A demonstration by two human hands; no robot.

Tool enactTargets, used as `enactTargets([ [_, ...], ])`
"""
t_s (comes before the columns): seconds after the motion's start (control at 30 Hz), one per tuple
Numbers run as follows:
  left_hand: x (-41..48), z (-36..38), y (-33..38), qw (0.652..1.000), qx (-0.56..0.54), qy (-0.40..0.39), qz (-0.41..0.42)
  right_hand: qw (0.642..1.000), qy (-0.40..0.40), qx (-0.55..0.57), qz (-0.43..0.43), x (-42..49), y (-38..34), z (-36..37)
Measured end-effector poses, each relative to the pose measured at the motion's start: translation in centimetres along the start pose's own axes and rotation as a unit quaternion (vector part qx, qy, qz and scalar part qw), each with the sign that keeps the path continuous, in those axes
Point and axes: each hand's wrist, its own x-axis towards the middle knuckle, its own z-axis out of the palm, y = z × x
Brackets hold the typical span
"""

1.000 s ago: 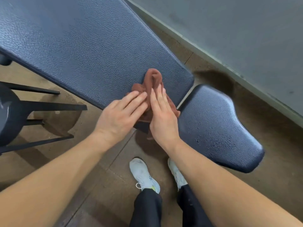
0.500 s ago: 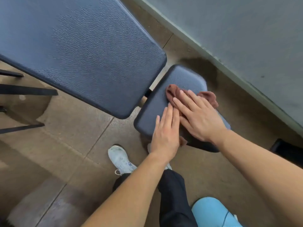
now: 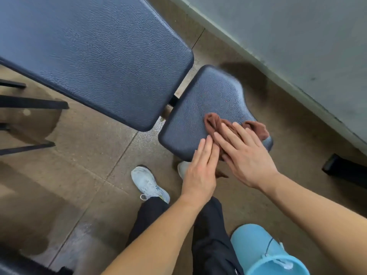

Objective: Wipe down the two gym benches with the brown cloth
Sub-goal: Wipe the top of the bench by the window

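brown cloth apparently crosswise on seat pad, left hand, right hand pressing flat

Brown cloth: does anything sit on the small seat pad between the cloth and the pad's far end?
Nothing visible does. The brown cloth lies on the seat pad under the flat right hand, the left hand beside it at the near edge; ahead of the cloth only pad surface shows to its far end.
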Motion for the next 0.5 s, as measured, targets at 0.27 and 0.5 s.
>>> enactTargets([
  [0.27, 4.5, -3.0, -8.0, 0.991, 0.073, 0.024, -0.107, 0.999, -0.005, -0.002, -0.047, 11.2, -3.4, 0.0],
  [0.5, 13.8, -1.2, -5.1, 0.986, 0.027, 0.087, -0.137, 0.999, 0.043, 0.023, 0.021, 15.7, 2.0, -2.5],
])
